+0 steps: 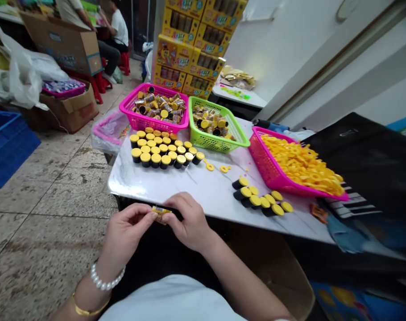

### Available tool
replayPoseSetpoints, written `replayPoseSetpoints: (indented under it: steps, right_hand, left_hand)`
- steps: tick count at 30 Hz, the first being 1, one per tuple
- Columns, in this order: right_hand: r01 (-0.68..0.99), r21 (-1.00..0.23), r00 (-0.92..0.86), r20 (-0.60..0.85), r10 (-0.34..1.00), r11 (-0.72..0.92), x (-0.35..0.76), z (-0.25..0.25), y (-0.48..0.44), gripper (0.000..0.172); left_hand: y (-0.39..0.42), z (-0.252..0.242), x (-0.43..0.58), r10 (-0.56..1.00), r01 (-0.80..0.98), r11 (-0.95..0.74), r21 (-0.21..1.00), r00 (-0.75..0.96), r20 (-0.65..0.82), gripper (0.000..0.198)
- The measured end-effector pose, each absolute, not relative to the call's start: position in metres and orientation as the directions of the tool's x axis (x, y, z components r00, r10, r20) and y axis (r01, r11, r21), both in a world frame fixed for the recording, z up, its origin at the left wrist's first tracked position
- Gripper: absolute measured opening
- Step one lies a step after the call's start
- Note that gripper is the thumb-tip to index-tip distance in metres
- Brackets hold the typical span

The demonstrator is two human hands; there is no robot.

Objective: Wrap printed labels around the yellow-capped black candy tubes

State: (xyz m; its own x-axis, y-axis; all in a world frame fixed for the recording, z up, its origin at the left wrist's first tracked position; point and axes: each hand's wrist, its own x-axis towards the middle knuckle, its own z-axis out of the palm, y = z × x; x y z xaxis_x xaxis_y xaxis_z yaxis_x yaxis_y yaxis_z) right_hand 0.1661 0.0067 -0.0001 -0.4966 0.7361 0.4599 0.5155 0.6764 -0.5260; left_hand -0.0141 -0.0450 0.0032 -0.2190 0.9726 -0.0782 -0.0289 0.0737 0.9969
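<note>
Between both hands, just off the table's front edge, is a small yellow-labelled tube [161, 214]. My left hand [129, 225] pinches its left end between thumb and fingertips. The other end sits in the closed fingers of my right hand [189, 220]. Beyond my hands, several rows of small black tubs with yellow lids [155, 158] stand upright on the white table [132, 185]. A smaller group of similar tubs [255, 200] stands to the right. Two loose yellow ring-shaped plastic pieces [209, 166] lie between these groups.
At the table's back are a pink basket [131, 117] and a green basket [211, 142], both filled with labelled tubes. A pink basket [265, 167] on the right holds yellow plastic pieces. Yellow boxes [171, 58] are stacked behind. Two people sit far left, near a cardboard box [65, 49].
</note>
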Motion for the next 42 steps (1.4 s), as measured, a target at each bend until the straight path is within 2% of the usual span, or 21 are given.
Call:
replayPoseSetpoints:
  steps: [3, 5, 7, 9, 11, 15, 18, 21, 24, 26, 30, 32, 34, 36, 38, 40, 42]
  right_hand:
    - [0.689, -0.401, -0.582, 0.190, 0.791, 0.604, 0.189, 0.000, 0.030, 0.068]
    - [0.781, -0.289, -0.576, 0.005, 0.817, 0.553, 0.208, -0.003, 0.048, 0.076]
    - [0.876, -0.202, -0.461, -0.082, 0.883, 0.439, 0.227, -0.008, 0.064, 0.081]
    - [0.947, -0.145, -0.301, -0.089, 0.949, 0.287, 0.243, -0.014, 0.075, 0.083]
    - [0.971, -0.116, -0.216, -0.061, 0.974, 0.208, 0.253, -0.021, 0.076, 0.084]
    - [0.960, -0.075, -0.263, 0.087, 0.961, 0.270, 0.257, -0.039, 0.041, 0.087]
    - [0.932, -0.051, -0.342, 0.198, 0.919, 0.358, 0.257, -0.044, 0.010, 0.091]
    - [0.920, -0.049, -0.374, 0.192, 0.907, 0.390, 0.259, -0.038, 0.007, 0.089]
    - [0.948, -0.063, -0.308, 0.073, 0.949, 0.312, 0.258, -0.031, 0.030, 0.081]
    - [0.966, -0.080, -0.242, 0.049, 0.969, 0.246, 0.254, -0.030, 0.043, 0.085]
    - [0.959, -0.106, -0.242, 0.180, 0.953, 0.263, 0.241, -0.034, 0.032, 0.091]
    - [0.942, -0.134, -0.266, 0.261, 0.928, 0.308, 0.237, -0.030, 0.012, 0.088]
    - [0.905, -0.250, -0.257, 0.322, 0.911, 0.344, 0.232, -0.019, -0.009, 0.071]
    - [0.796, -0.471, -0.250, 0.317, 0.915, 0.380, 0.225, -0.005, -0.025, 0.047]
    - [0.635, -0.650, -0.299, 0.291, 0.909, 0.417, 0.214, 0.008, -0.030, 0.036]
    - [0.546, -0.688, -0.355, 0.327, 0.876, 0.478, 0.199, 0.017, -0.021, 0.034]
    - [0.565, -0.616, -0.364, 0.411, 0.836, 0.549, 0.185, 0.021, 0.003, 0.030]
  left_hand:
    - [-0.047, 0.010, -0.012, 0.965, -0.076, 0.189, 0.979, -0.173, -0.199, 0.030]
    - [-0.049, 0.011, -0.011, 0.959, -0.101, 0.228, 0.968, -0.151, -0.241, 0.036]
    - [-0.050, 0.008, -0.012, 0.956, -0.133, 0.244, 0.961, -0.132, -0.261, 0.040]
    - [-0.051, 0.001, -0.014, 0.952, -0.177, 0.266, 0.948, -0.109, -0.287, 0.042]
    - [-0.051, -0.007, -0.015, 0.937, -0.237, 0.313, 0.920, -0.080, -0.339, 0.046]
    - [-0.045, -0.018, -0.012, 0.889, -0.358, 0.427, 0.831, -0.001, -0.457, 0.053]
    - [-0.039, -0.018, -0.009, 0.877, -0.415, 0.454, 0.788, 0.052, -0.478, 0.051]
    - [-0.037, -0.015, -0.010, 0.884, -0.442, 0.445, 0.779, 0.074, -0.462, 0.045]
    - [-0.040, -0.014, -0.012, 0.887, -0.449, 0.437, 0.779, 0.072, -0.456, 0.042]
    - [-0.042, -0.015, -0.014, 0.887, -0.455, 0.434, 0.778, 0.065, -0.457, 0.042]
    - [-0.044, -0.019, -0.016, 0.878, -0.465, 0.437, 0.770, 0.034, -0.477, 0.042]
    - [-0.043, -0.020, -0.016, 0.878, -0.471, 0.430, 0.770, 0.020, -0.478, 0.040]
    - [-0.041, -0.020, -0.014, 0.884, -0.477, 0.413, 0.776, 0.005, -0.468, 0.037]
    - [-0.040, -0.019, -0.011, 0.888, -0.481, 0.402, 0.779, -0.004, -0.460, 0.035]
    - [-0.039, -0.017, -0.008, 0.894, -0.482, 0.393, 0.783, 0.001, -0.449, 0.035]
    - [-0.040, -0.014, -0.006, 0.906, -0.470, 0.383, 0.795, 0.025, -0.422, 0.036]
    - [-0.040, -0.011, -0.008, 0.915, -0.457, 0.373, 0.807, 0.039, -0.401, 0.036]
